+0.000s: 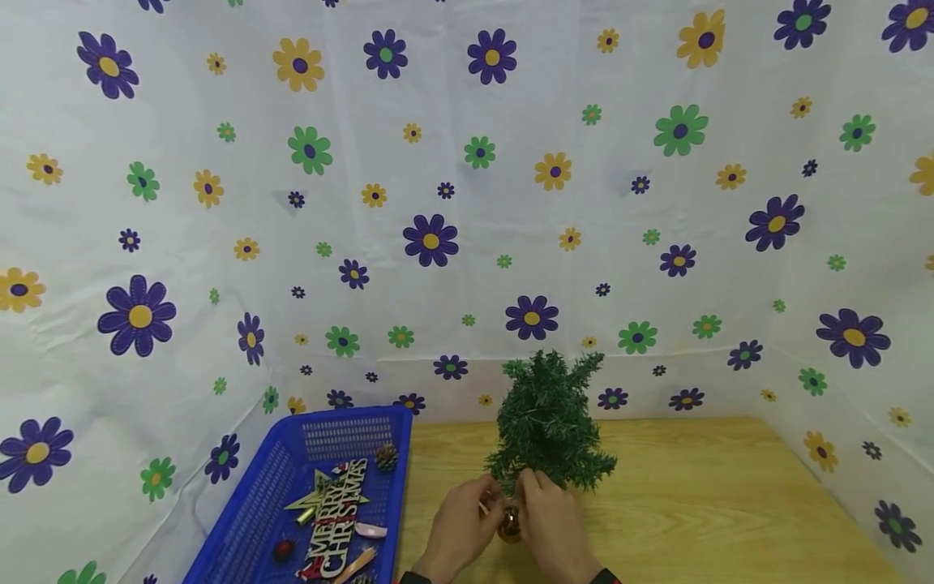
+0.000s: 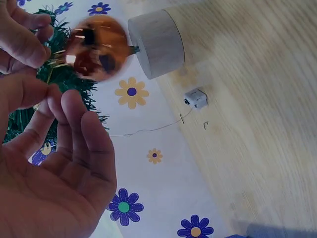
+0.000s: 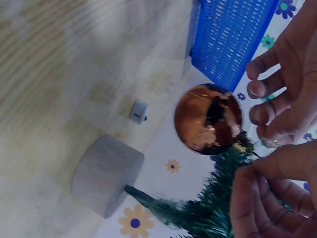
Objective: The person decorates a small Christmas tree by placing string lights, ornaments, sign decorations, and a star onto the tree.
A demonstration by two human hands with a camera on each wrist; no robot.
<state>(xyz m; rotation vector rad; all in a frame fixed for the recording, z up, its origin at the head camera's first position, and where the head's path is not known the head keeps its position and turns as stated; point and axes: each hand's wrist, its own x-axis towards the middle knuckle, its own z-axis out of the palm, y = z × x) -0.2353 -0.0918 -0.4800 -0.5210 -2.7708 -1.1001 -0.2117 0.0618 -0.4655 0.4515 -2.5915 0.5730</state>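
A shiny copper-gold Christmas bauble (image 2: pixel 99 47) hangs by its gold cap just below both hands, in front of a small green artificial Christmas tree (image 1: pixel 547 418). Thumb and forefinger of my left hand (image 1: pixel 467 515) pinch at the bauble's thin gold hanging loop (image 2: pixel 50 75), its other fingers loosely bent. My right hand (image 1: pixel 552 519) pinches at the same loop from the other side, close to the cap. Fingertips partly hide the loop. The tree stands on a round grey base (image 3: pixel 106 176), and its lower branches are beside the fingertips.
A blue plastic basket (image 1: pixel 404 487) on the left holds a Merry Christmas sign (image 1: pixel 339 515), a gold star (image 1: pixel 315 496), a pinecone (image 1: pixel 386 457) and other small ornaments. A white little box (image 2: pixel 196 99) with a thin wire lies near the tree base on the wooden table (image 1: pixel 686 503).
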